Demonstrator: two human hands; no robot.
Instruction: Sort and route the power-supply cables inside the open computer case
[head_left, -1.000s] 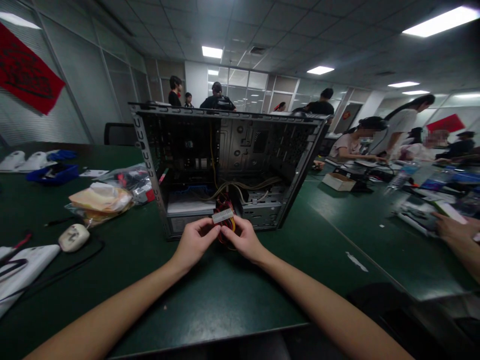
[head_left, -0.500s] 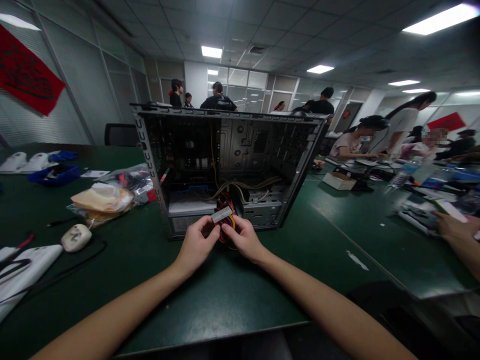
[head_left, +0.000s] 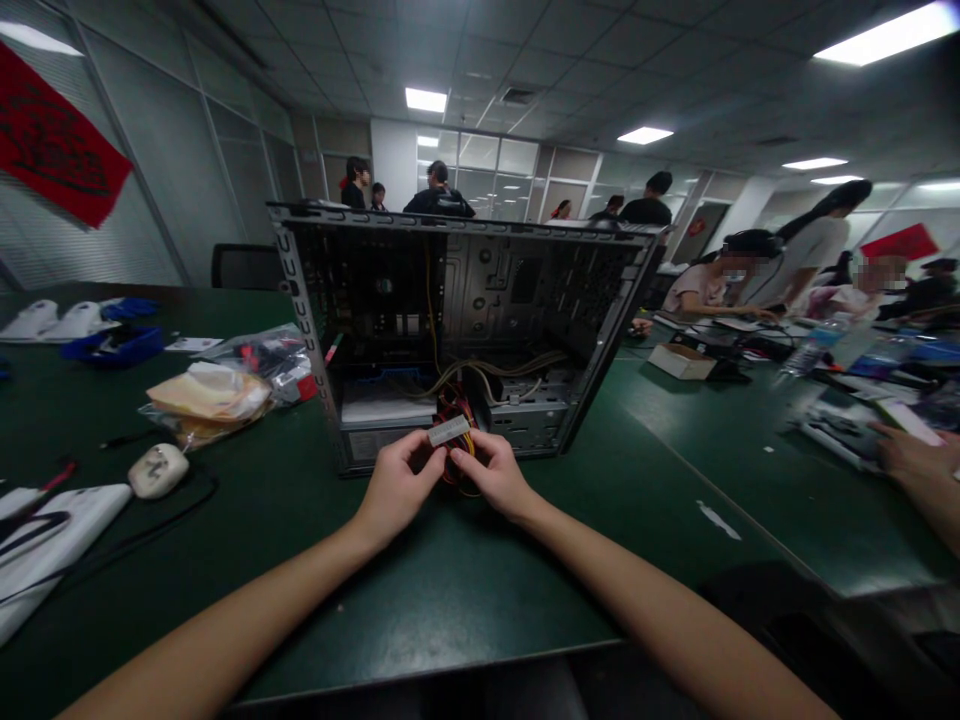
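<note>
A computer case (head_left: 469, 228) stands on the green table with its side open toward me. In front of its lower middle, my left hand (head_left: 401, 485) and my right hand (head_left: 499, 475) pinch the two ends of a pale, wide power connector (head_left: 448, 432). Red, yellow and black wires (head_left: 457, 405) run from the connector back into the case. Inside lie grey cables (head_left: 480, 380), a yellow wire (head_left: 432, 300) and a fan (head_left: 384, 285) in the dark upper left. The power supply (head_left: 386, 402) sits at the lower left.
On the left are plastic bags (head_left: 210, 395), a white mouse (head_left: 158, 470) with its cord, a blue tray (head_left: 112, 345) and a white board (head_left: 60, 545). To the right, another person's hand (head_left: 911, 460) holds something. Further back stands an open box (head_left: 681, 362).
Both hands keep hold of the connector, which has tipped slightly so its face shows less. The whole view has shifted a little.
</note>
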